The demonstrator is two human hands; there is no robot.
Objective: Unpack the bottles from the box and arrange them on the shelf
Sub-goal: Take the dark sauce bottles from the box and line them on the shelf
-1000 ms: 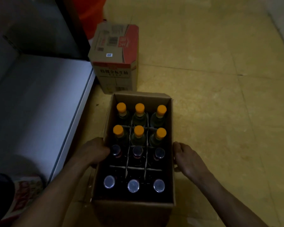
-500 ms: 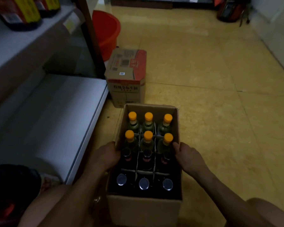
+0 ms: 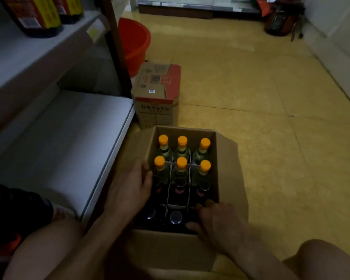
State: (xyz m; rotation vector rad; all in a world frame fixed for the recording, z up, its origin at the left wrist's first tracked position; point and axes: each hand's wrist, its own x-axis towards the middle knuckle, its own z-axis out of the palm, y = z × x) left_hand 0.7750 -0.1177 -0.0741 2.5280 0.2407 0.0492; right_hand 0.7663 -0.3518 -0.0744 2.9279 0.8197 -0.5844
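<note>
An open cardboard box (image 3: 228, 178) stands on the floor in front of me, split by dividers. Several clear bottles with orange caps (image 3: 182, 141) fill its far rows. Dark bottles with silvery caps (image 3: 175, 217) fill the near rows. My left hand (image 3: 129, 188) grips the box's left wall, fingertips over the rim beside an orange-capped bottle. My right hand (image 3: 216, 221) reaches into the near right corner, its fingers curled around the dark bottle there, which it hides. The white lower shelf (image 3: 65, 142) lies to the left of the box.
A closed printed carton (image 3: 158, 93) stands just beyond the box, with a red bucket (image 3: 135, 43) behind it. Large dark bottles with yellow labels (image 3: 38, 15) stand on the upper shelf. The dark shelf post (image 3: 117, 57) rises at the shelf's far corner. Tiled floor spreads to the right.
My right hand has moved from the box's outer right side into its near right corner, onto a dark bottle. The right flap now leans outward. My left hand stays on the left wall.
</note>
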